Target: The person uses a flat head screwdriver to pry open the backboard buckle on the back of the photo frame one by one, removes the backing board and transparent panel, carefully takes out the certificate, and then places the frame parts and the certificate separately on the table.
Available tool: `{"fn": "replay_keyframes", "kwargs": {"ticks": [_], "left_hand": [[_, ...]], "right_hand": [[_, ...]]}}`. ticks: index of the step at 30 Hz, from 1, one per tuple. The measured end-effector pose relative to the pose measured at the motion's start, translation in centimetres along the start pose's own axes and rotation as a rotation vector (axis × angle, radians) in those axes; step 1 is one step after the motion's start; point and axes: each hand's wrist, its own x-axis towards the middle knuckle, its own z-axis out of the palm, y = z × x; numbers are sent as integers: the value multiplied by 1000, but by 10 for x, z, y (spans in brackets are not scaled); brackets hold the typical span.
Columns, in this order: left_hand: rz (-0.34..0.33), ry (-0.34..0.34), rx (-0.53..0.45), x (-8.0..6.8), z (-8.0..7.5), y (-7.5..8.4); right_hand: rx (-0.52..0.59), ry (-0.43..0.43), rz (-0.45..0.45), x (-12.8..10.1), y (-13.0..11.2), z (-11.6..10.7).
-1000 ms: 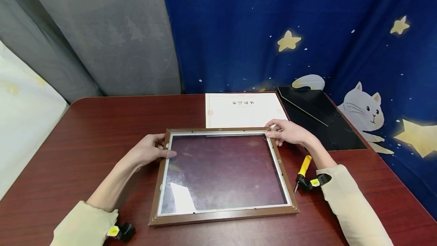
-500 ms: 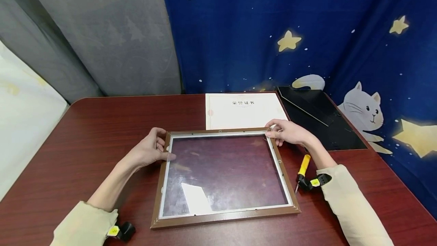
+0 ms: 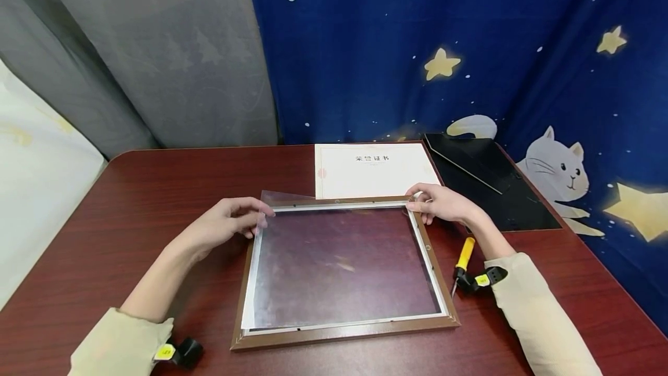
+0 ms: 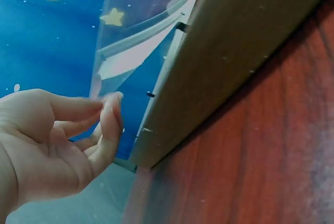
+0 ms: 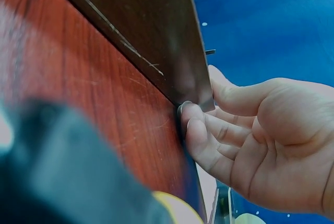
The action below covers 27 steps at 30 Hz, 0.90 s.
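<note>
On the table (image 3: 156, 190) lies a brown picture frame (image 3: 344, 329), face down. The left hand (image 3: 227, 222) pinches the far-left corner of the clear sheet (image 3: 339, 266), raised off the frame; the right hand (image 3: 443, 202) grips the far-right corner. Step, as judged: lifting out the sheet. Next calls for a steady peel rightward with the frame held down.

Head view high, facing down; wrist views low, close; all share frame (image 3: 341, 266).
</note>
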Motion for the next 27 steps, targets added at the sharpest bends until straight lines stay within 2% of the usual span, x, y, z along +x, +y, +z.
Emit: {"fn": "replay_keyframes", "kwargs": {"ticks": [3,5,15,18,24,27], "left_hand": [[-22,-41,-102,1,-1,2],[-38,-63,-133,1,-1,4],[-46,-140,-138,-1,6,5],[-49,-127,-157,-2,8,8],[-41,8,-86,-4,5,12],[-17,27,-110,-5,0,13]], "right_hand": [[-2,-2,-5,0,0,0],[-2,-3,-7,0,0,0],[20,8,0,2,2,1],[24,9,-4,2,2,1],[26,13,-11,3,2,2],[35,17,-3,2,2,2]]}}
